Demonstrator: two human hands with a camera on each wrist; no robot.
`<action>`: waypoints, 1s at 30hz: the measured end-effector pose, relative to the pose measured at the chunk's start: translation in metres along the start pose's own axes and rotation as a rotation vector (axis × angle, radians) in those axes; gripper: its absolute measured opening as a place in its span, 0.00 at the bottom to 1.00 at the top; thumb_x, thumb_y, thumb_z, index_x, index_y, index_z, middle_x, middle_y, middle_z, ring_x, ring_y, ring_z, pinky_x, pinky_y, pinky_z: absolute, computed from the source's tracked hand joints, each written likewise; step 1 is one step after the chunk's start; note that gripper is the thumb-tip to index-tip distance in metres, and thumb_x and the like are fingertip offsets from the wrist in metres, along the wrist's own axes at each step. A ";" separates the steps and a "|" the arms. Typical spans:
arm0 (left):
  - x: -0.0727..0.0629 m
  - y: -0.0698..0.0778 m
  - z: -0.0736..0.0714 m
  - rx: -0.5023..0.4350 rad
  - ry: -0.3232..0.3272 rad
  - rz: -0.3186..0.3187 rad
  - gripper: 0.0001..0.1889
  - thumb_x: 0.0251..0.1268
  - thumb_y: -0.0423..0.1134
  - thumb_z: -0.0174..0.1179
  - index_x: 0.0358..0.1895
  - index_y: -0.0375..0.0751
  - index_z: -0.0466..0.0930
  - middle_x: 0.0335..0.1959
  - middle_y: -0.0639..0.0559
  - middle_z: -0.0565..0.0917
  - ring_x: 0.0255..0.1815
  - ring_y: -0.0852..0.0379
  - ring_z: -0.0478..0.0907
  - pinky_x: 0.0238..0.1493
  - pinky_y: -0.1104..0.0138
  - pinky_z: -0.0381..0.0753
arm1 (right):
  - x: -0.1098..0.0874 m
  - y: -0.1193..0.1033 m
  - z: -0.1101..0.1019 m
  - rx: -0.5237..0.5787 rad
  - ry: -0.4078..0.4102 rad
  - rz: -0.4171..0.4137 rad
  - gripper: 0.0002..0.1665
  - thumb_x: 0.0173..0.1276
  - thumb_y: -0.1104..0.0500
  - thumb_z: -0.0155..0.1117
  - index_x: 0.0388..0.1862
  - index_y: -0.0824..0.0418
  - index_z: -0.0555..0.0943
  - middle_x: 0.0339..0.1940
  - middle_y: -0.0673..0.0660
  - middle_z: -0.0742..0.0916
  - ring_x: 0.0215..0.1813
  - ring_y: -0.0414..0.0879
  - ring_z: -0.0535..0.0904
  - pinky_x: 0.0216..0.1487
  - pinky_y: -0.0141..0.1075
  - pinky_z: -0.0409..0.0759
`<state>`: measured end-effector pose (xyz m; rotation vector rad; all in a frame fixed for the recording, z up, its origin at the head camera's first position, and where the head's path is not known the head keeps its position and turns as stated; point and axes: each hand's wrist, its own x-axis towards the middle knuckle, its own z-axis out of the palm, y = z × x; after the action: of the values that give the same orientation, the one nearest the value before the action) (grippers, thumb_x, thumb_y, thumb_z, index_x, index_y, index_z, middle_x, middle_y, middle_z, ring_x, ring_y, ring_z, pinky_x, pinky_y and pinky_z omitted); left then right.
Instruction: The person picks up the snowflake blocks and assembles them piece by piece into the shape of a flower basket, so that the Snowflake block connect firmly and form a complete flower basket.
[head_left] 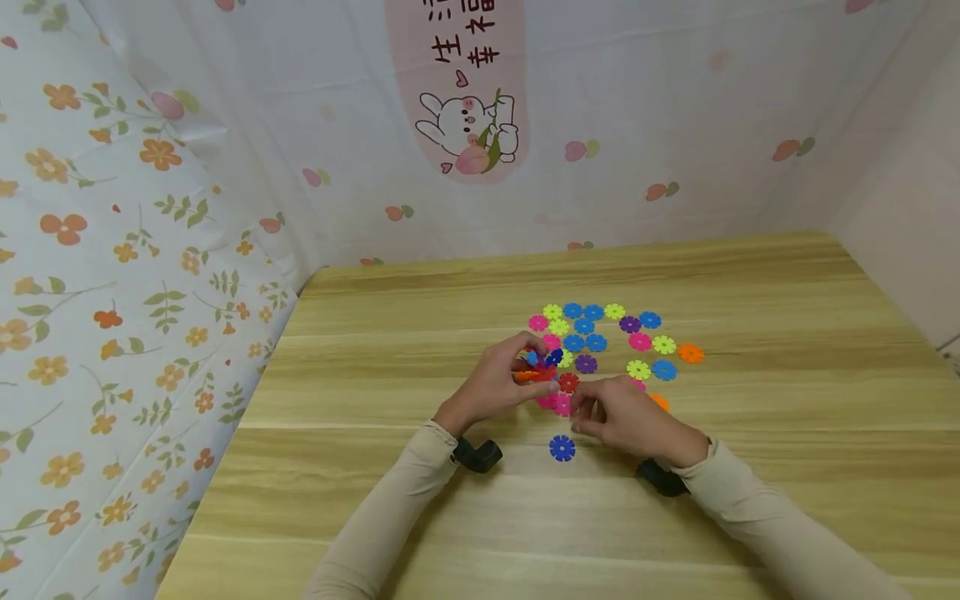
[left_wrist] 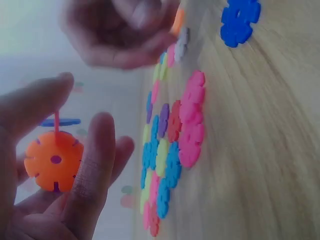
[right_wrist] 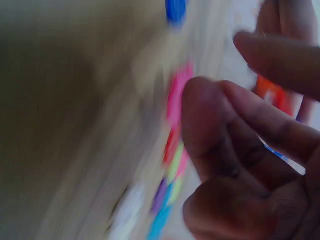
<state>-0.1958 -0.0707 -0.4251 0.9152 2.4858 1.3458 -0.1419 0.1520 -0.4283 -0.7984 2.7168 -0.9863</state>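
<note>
My left hand [head_left: 491, 385] holds a small cluster of joined notched plastic discs between thumb and fingers, raised over the table. In the left wrist view an orange disc [left_wrist: 44, 162] of that cluster faces the camera, with a pink one and a blue one [left_wrist: 70, 121] set edge-on above it. My right hand [head_left: 630, 415] hovers just to the right, its fingers loosely bent, and nothing shows between them in the right wrist view. Below the two hands lies a dark blue disc [head_left: 556, 442]. Close by the left thumb are a red disc [head_left: 565, 388] and pink discs [head_left: 558, 410].
More notched discs in light blue [head_left: 570, 345], yellow-green [head_left: 634, 372], purple [head_left: 582, 369] and orange [head_left: 686, 358] lie flat on the wooden table [head_left: 390, 333] beyond the hands. A printed cloth [head_left: 600, 108] hangs behind the far edge, and a floral one [head_left: 112, 275] on the left.
</note>
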 end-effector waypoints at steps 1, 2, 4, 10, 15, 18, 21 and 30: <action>0.000 0.000 0.000 -0.003 -0.001 0.000 0.21 0.60 0.44 0.71 0.53 0.44 0.73 0.51 0.51 0.81 0.53 0.55 0.82 0.54 0.68 0.81 | -0.001 -0.006 0.004 -0.071 -0.026 -0.028 0.10 0.56 0.60 0.77 0.35 0.59 0.84 0.26 0.46 0.83 0.27 0.36 0.74 0.28 0.29 0.76; 0.001 0.000 0.000 -0.004 -0.002 0.002 0.21 0.60 0.44 0.71 0.52 0.44 0.73 0.50 0.51 0.81 0.52 0.56 0.82 0.54 0.68 0.81 | -0.002 -0.012 0.007 -0.140 -0.041 -0.064 0.12 0.54 0.58 0.79 0.34 0.59 0.84 0.27 0.46 0.82 0.27 0.36 0.73 0.28 0.29 0.76; 0.002 0.000 0.001 0.000 -0.003 0.002 0.21 0.59 0.44 0.72 0.51 0.44 0.73 0.48 0.52 0.82 0.50 0.58 0.82 0.54 0.68 0.81 | -0.004 -0.021 0.013 -0.262 -0.056 -0.113 0.18 0.50 0.55 0.82 0.36 0.60 0.84 0.30 0.48 0.82 0.27 0.37 0.73 0.27 0.31 0.76; 0.004 0.002 0.002 -0.002 -0.016 -0.001 0.26 0.60 0.46 0.71 0.59 0.43 0.72 0.47 0.53 0.82 0.50 0.57 0.81 0.55 0.68 0.81 | -0.002 -0.026 0.022 -0.304 -0.075 -0.096 0.19 0.49 0.61 0.82 0.37 0.62 0.82 0.35 0.51 0.79 0.30 0.41 0.74 0.29 0.34 0.80; 0.005 0.005 0.003 0.074 -0.041 0.054 0.31 0.64 0.49 0.67 0.70 0.52 0.70 0.54 0.53 0.82 0.53 0.58 0.79 0.53 0.69 0.81 | 0.000 -0.016 0.016 -0.094 -0.105 -0.086 0.16 0.51 0.72 0.75 0.31 0.57 0.78 0.28 0.47 0.79 0.31 0.40 0.71 0.33 0.32 0.77; 0.005 0.006 0.004 0.115 -0.061 0.101 0.28 0.66 0.49 0.66 0.69 0.53 0.73 0.57 0.52 0.82 0.55 0.60 0.78 0.53 0.70 0.80 | -0.001 -0.007 0.008 0.063 -0.101 -0.068 0.15 0.55 0.75 0.70 0.31 0.56 0.80 0.28 0.46 0.83 0.32 0.38 0.74 0.35 0.32 0.78; 0.005 0.007 0.005 0.120 -0.080 0.109 0.26 0.66 0.49 0.65 0.66 0.49 0.75 0.58 0.50 0.81 0.56 0.59 0.77 0.53 0.71 0.79 | -0.002 0.003 -0.001 0.189 -0.019 -0.027 0.12 0.60 0.74 0.68 0.33 0.57 0.82 0.32 0.50 0.85 0.35 0.40 0.78 0.35 0.32 0.80; 0.006 0.012 0.008 0.140 -0.075 0.086 0.24 0.64 0.43 0.68 0.62 0.43 0.76 0.60 0.49 0.80 0.59 0.54 0.78 0.58 0.67 0.78 | 0.005 0.017 -0.016 0.397 0.288 0.069 0.08 0.69 0.70 0.62 0.45 0.64 0.84 0.42 0.60 0.87 0.43 0.56 0.84 0.43 0.29 0.84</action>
<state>-0.1921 -0.0567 -0.4191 1.0932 2.5365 1.1500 -0.1589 0.1695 -0.4263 -0.5195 2.6039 -1.6645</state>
